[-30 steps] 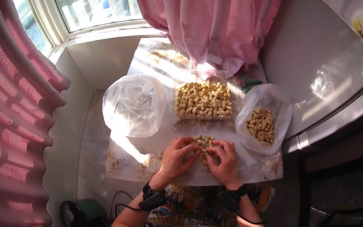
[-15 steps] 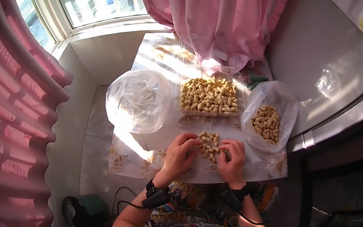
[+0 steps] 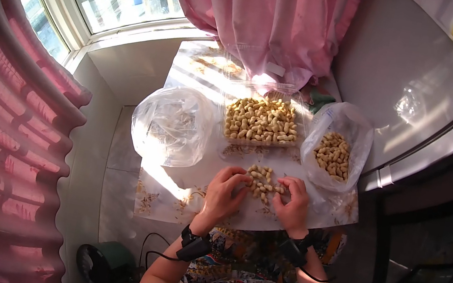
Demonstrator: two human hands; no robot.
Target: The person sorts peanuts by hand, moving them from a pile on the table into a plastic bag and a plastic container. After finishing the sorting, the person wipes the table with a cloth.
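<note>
Loosely curled, left hand (image 3: 225, 193), right hand (image 3: 293, 205) flank peanuts (image 3: 262, 180).

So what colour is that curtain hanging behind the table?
Pink, and lighter where the sunlight hits it. The curtain shows best in the head view.

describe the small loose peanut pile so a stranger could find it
Start at the table under the pink curtain. Near its front edge, the left hand and right hand flank the small pile of peanuts. Unlike the peanuts in the clear tray and the right-hand bag behind, it lies loose on the table.
</note>
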